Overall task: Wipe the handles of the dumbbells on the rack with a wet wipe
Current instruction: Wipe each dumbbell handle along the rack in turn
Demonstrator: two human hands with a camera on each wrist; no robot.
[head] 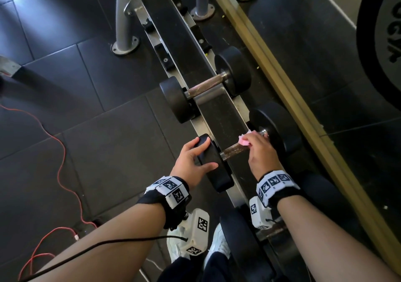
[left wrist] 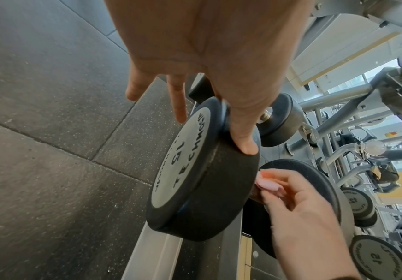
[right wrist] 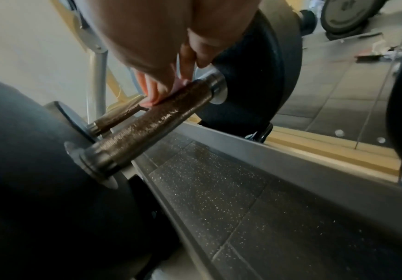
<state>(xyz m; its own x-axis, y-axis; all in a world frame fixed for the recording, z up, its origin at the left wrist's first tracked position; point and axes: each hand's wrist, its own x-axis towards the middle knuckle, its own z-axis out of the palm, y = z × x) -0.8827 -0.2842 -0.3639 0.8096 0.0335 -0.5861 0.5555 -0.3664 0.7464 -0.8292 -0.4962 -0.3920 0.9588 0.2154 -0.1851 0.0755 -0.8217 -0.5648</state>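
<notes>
Now | near dumbbell (head: 236,149) on rack (head: 219,110) | left hand (head: 191,162) spread, bracing its left head | right hand (head: 260,153) pinching soft pink wipe (head: 246,139) on handle (right wrist: 161,117), far-right end | likely heavy, rolls; knurled handle grips; steady by the head.

Pink wipe (head: 246,140), brown handle (head: 235,149), black dumbbell heads (head: 213,164)

Dumbbells, rack and wet wipe, as we find them.
We list a black 15-marked dumbbell (head: 234,149) lying across the rack (head: 188,49), its brown knurled handle (head: 235,149) carrying a crumpled pink wet wipe (head: 310,139) near the far head; a second dumbbell (head: 206,85) lies farther along the rack.
</notes>
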